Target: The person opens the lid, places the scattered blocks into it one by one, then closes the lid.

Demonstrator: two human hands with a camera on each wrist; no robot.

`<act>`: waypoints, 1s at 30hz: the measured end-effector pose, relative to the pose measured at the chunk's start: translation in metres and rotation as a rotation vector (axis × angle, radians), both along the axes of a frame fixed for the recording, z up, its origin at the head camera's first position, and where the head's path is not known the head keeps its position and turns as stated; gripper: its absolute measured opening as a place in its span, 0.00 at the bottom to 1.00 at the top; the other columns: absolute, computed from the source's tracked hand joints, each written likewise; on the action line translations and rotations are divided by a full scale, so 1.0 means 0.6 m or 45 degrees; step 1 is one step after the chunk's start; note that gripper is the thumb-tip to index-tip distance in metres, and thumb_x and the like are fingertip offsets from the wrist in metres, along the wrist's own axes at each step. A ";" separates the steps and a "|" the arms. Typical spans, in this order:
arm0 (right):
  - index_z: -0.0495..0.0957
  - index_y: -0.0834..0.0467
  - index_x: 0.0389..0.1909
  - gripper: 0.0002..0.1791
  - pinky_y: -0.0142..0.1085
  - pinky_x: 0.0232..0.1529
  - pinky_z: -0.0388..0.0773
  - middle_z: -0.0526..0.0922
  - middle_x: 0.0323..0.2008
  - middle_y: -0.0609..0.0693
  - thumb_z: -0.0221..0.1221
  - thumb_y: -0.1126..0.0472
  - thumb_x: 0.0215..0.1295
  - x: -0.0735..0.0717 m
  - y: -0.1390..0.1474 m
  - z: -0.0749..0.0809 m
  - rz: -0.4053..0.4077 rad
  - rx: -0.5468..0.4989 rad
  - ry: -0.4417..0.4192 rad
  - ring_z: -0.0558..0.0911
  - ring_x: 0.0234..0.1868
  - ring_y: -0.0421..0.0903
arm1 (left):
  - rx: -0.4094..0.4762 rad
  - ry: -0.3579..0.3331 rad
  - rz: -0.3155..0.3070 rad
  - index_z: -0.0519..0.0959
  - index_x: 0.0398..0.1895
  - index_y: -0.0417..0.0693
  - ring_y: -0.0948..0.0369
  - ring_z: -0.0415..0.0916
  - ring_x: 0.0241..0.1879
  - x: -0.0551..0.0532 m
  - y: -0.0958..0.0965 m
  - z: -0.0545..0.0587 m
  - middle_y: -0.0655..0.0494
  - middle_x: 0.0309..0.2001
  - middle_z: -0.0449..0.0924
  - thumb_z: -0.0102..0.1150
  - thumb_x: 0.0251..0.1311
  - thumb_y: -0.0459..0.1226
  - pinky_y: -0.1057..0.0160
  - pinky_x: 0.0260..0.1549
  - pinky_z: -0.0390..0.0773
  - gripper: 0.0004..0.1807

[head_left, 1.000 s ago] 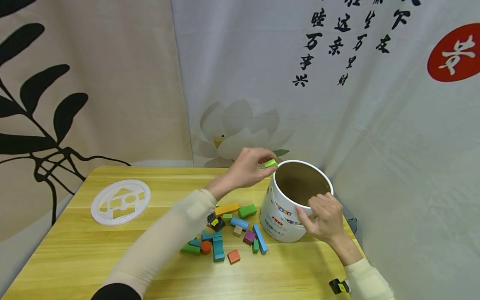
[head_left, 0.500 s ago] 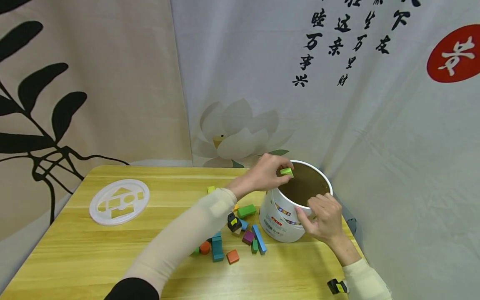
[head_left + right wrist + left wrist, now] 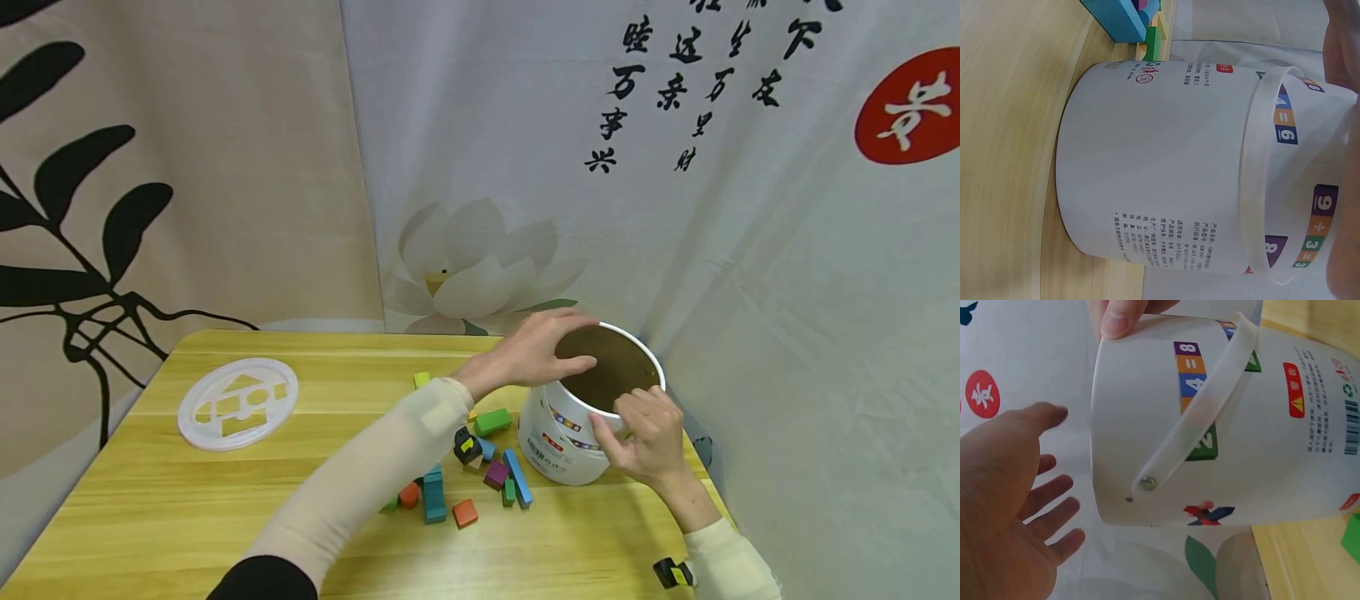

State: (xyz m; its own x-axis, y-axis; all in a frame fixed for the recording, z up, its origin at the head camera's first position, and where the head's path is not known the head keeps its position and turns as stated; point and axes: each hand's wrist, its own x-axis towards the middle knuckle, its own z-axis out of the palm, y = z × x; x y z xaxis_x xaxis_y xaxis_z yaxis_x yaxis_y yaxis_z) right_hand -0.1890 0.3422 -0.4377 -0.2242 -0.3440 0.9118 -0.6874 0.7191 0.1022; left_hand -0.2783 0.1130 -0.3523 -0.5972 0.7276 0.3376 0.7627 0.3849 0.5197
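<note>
A white bucket (image 3: 558,442) with printed number labels and a white strap handle (image 3: 1200,415) stands upright at the table's right side. My right hand (image 3: 645,433) grips its near rim, thumb outside and fingers curled over the edge. Over the left part of the opening, my left hand (image 3: 536,350) is spread with thumb and fingers apart and nothing between them. In the left wrist view the left hand's fingers (image 3: 1054,494) are loose beside the bucket's mouth. The bucket's bottom is hidden from the head view.
Several coloured blocks lie left of the bucket, among them a green block (image 3: 492,422), a blue bar (image 3: 518,479), a purple cube (image 3: 496,475) and an orange block (image 3: 465,513). A white oval plate with cut-out shapes (image 3: 192,398) lies on the wooden table (image 3: 150,517) at far left.
My left hand moved right to the bucket's opening with a light-green block, then its fingers parted and the block left view. My right hand kept its grip on the rim.
</note>
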 end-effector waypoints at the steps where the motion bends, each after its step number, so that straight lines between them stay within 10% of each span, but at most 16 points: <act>1: 0.62 0.54 0.13 0.34 0.34 0.25 0.50 0.56 0.14 0.39 0.57 0.45 0.82 0.000 0.000 0.000 0.000 0.000 -0.001 0.55 0.18 0.36 | -0.017 0.005 0.006 0.73 0.84 0.48 0.46 0.73 0.83 0.001 -0.003 0.000 0.44 0.83 0.73 0.69 0.79 0.50 0.44 0.82 0.75 0.37; 16: 0.62 0.54 0.13 0.33 0.33 0.26 0.49 0.56 0.14 0.38 0.59 0.46 0.79 -0.002 0.000 0.001 0.011 -0.016 0.006 0.53 0.20 0.34 | -0.119 0.021 0.129 0.52 0.95 0.67 0.44 0.45 0.94 0.009 -0.058 -0.018 0.49 0.94 0.51 0.58 0.80 0.64 0.33 0.91 0.50 0.47; 30: 0.61 0.54 0.13 0.33 0.35 0.26 0.49 0.56 0.14 0.38 0.59 0.46 0.78 0.001 -0.007 0.001 0.022 -0.039 0.014 0.55 0.19 0.37 | -0.088 0.057 0.270 0.61 0.92 0.62 0.40 0.49 0.93 0.045 -0.234 -0.077 0.47 0.91 0.60 0.63 0.80 0.59 0.25 0.87 0.54 0.44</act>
State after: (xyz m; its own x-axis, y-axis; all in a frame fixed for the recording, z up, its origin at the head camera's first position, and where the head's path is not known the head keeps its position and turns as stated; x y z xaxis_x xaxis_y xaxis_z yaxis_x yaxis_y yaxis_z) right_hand -0.1884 0.3380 -0.4373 -0.2081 -0.3195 0.9245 -0.6989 0.7098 0.0880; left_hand -0.2512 -0.0276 -0.3985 -0.7249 0.6095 0.3209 0.6825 0.5726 0.4542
